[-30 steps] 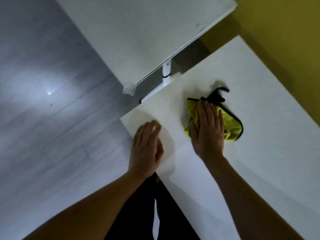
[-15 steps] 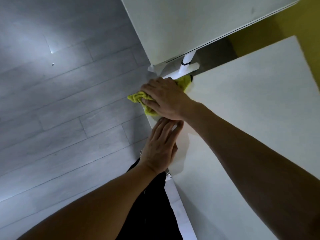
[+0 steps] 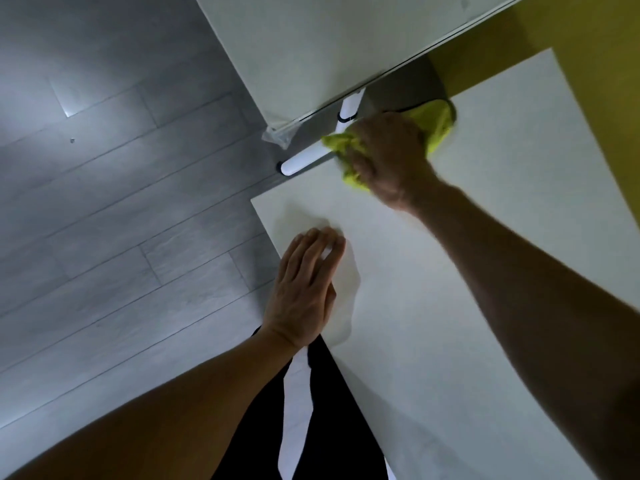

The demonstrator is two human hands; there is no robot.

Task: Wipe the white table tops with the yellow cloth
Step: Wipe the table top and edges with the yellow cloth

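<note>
Right hand [image 3: 388, 161] presses down on the bunched yellow cloth [image 3: 437, 123], fingers curled over and bunching the fabric, so the grip looks clamped on the cloth rather than flat (fingertips partly blurred, exact finger lay unclear). The cloth sits at the far edge of the near tabletop [image 3: 485, 271], close to its far-left corner, with one fold hanging slightly past the edge toward the gap. It is likely held bunched so the palm can put weight through a thick pad and drag it along the border.

Left hand [image 3: 303, 289] lies flat with straight fingers, holding nothing, on the near-left edge of the same tabletop, well apart from the cloth; judging by the lean, it is a brace for the reach.

Edges and room: a second tabletop [image 3: 329, 46] stands beyond, with a narrow gap between the two. A white table leg [image 3: 348, 110] and its foot bar [image 3: 304, 161] sit in that gap, just beside the cloth (knuckles could clip them if the stroke runs further left). The yellow wall [image 3: 588, 64] bounds the right side. Open surface lies to the right and toward the person, so the freest wiping path is rightward along the far edge or back toward the body. The grey plank floor [image 3: 104, 220] is on the left.
</note>
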